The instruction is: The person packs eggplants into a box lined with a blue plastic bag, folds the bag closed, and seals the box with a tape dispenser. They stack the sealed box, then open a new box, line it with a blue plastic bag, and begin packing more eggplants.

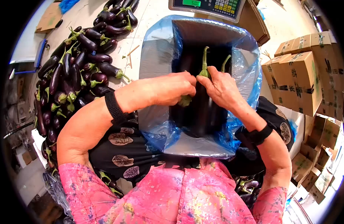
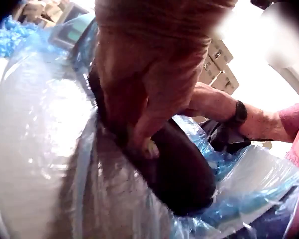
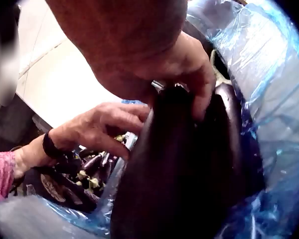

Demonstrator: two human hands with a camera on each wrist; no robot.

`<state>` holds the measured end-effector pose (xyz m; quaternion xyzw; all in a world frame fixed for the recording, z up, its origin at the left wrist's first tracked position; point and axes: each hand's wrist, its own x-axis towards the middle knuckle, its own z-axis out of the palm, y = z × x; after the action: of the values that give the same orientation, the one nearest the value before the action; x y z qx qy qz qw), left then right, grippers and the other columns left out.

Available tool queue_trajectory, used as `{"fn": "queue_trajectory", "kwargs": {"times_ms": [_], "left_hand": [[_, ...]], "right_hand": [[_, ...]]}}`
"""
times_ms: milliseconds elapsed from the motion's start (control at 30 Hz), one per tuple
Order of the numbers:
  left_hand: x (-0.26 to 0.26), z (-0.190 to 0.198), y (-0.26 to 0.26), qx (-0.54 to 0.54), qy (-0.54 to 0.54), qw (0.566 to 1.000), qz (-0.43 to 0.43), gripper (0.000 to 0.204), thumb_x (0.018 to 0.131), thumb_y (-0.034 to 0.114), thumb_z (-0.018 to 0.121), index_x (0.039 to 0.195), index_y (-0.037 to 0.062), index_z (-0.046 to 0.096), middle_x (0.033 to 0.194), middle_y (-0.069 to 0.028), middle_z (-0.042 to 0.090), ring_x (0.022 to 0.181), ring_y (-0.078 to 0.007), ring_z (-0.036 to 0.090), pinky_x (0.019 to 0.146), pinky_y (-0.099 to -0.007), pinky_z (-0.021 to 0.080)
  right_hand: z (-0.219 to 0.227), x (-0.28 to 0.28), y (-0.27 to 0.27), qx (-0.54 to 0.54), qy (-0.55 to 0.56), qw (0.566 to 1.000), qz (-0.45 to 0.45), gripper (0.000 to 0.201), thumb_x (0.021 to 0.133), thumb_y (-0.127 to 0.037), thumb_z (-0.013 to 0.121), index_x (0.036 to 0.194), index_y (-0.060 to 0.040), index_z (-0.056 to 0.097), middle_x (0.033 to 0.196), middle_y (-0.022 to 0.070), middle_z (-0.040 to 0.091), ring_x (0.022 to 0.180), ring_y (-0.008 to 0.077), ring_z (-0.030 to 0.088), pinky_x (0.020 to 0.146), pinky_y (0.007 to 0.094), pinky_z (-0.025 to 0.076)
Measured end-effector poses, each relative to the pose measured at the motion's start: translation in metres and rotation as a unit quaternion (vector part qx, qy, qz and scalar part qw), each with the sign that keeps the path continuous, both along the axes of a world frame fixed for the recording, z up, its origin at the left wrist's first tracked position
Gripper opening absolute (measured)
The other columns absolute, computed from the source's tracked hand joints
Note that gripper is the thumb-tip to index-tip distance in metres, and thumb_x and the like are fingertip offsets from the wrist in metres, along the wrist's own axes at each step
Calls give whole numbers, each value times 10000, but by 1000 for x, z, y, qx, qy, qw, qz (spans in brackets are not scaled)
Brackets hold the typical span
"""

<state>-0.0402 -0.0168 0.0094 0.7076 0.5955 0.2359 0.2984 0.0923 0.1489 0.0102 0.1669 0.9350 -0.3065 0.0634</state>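
A cardboard box lined with blue plastic film stands between the person's knees, with dark purple eggplants inside. My right hand grips one eggplant near its green cap; its long stem points away from me. Beside it on the right, the stem of another eggplant shows. My left hand is at the box's left side, its curled fingers on an eggplant by a green cap. In the left wrist view those fingers pinch beside a pale green bit. The box's bottom is hidden in shadow.
A large heap of eggplants lies on the floor to the left. A digital scale stands beyond the box. Taped cartons are stacked at the right. Some eggplants lie close by the person's right side.
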Motion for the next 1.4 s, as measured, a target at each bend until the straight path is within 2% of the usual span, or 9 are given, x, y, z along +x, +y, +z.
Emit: {"fn": "queue_trajectory", "kwargs": {"times_ms": [100, 167, 333, 400, 633, 800, 900, 1067, 1400], "left_hand": [[-1, -4, -8, 126, 93, 985, 77, 203, 716, 12, 673, 916, 30, 694, 1013, -124, 613, 1043, -335, 558, 872, -405, 521], [4, -4, -16, 80, 129, 986, 65, 213, 704, 37, 684, 916, 28, 693, 1019, -115, 600, 1062, -318, 542, 893, -396, 521], [4, -22, -21, 112, 101, 986, 66, 181, 685, 69, 698, 864, 43, 690, 946, -82, 626, 1001, -296, 576, 869, -399, 518], [-9, -25, -18, 104, 47, 991, 68, 175, 658, 63, 714, 829, 39, 689, 868, -80, 648, 948, -304, 597, 843, -422, 511], [-15, -16, -15, 3, 61, 998, 27, 329, 620, 38, 787, 924, 13, 662, 1026, -145, 653, 1129, -363, 570, 964, -464, 472], [-19, 12, -15, -67, -21, 991, 116, 274, 728, 87, 771, 965, 17, 653, 1018, -152, 656, 1003, -375, 617, 894, -439, 502], [-20, 12, -15, 28, -16, 989, 146, 310, 730, 102, 774, 1007, 32, 654, 1040, -149, 650, 1007, -367, 608, 898, -434, 503], [-11, -4, -12, -2, 82, 994, 66, 380, 760, 114, 769, 1103, 10, 642, 1139, -146, 626, 1121, -342, 562, 974, -423, 478], [-43, 48, -12, 86, -3, 973, 216, 296, 807, 68, 730, 1089, 10, 660, 1062, -150, 677, 1014, -345, 642, 898, -410, 525]], "right_hand": [[0, 5, -5, 32, 7, 999, -2, 433, 943, -367, 631, 1079, 40, 567, 908, 291, 649, 895, 490, 616, 768, 546, 498], [0, 10, -14, 64, 75, 994, 49, 433, 923, -355, 645, 1047, 48, 547, 983, 287, 635, 943, 475, 609, 786, 544, 517], [-10, 24, -19, 117, 45, 990, 67, 794, 886, -369, 702, 1408, 127, 366, 1080, 239, 583, 1004, 397, 571, 846, 467, 494], [-18, 20, -25, 167, 49, 982, 74, 773, 882, -372, 704, 1397, 113, 393, 1086, 220, 579, 1011, 366, 558, 855, 447, 476], [-28, 16, -29, 258, 115, 955, 94, 761, 832, -455, 712, 1333, 70, 487, 1024, 139, 534, 955, 282, 514, 805, 402, 408], [-26, 15, -36, 224, 119, 964, 77, 794, 823, -456, 715, 1359, 74, 467, 1034, 135, 529, 953, 281, 507, 786, 409, 396], [-21, 18, -36, 202, 127, 967, 87, 838, 821, -440, 720, 1434, 44, 415, 1141, 169, 523, 1013, 314, 505, 821, 428, 399], [-27, 19, -34, 172, 140, 971, 90, 834, 830, -397, 723, 1456, 36, 381, 1241, 200, 514, 1105, 344, 497, 873, 460, 399], [75, 29, 47, 160, 166, 973, -4, 683, 875, -251, 729, 1431, 17, 436, 1440, 246, 436, 1305, 420, 429, 1108, 497, 338]]}}
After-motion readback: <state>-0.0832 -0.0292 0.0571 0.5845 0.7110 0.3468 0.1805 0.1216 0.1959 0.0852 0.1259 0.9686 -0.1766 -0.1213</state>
